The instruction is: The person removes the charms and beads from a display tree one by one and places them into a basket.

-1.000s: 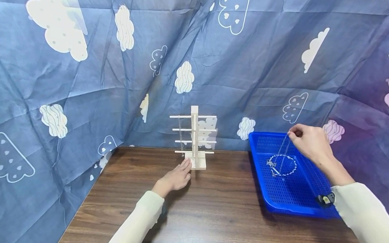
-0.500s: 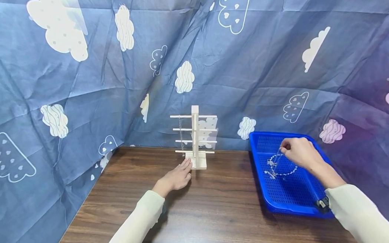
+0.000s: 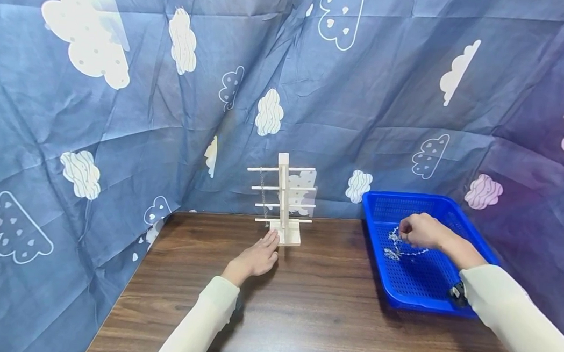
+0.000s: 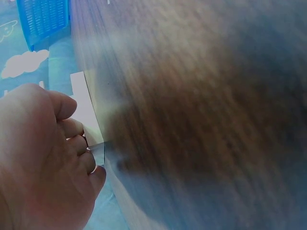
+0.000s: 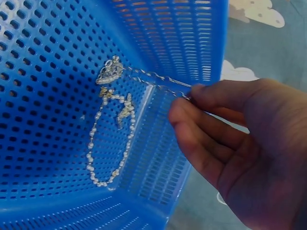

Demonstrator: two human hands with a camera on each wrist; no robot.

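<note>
Low over the blue basket (image 3: 387, 282), my right hand (image 3: 424, 230) pinches a thin silver chain necklace (image 5: 151, 74) between thumb and fingertips. In the right wrist view its two strands slant down to a small silvery heap (image 5: 111, 72) in the basket. Beside that heap lie a looped string of white beads (image 5: 103, 184) and a small gold-toned piece (image 5: 125, 111). My left hand (image 3: 256, 256) rests its extended fingers on the base of a pale wooden jewelry stand (image 3: 282, 184). A silver chain (image 3: 262, 183) hangs at the left side of the stand's crossbars.
The stand and basket are on a dark wood-grain table (image 3: 313, 307), basket to the right. A blue cloth backdrop (image 3: 193, 117) with cloud prints hangs close behind both. The basket's perforated walls rise around the jewelry.
My right hand has lowered into the basket and shifted left, bringing the chain down; it hung stretched from the fingers earlier. My left hand and the stand stay put.
</note>
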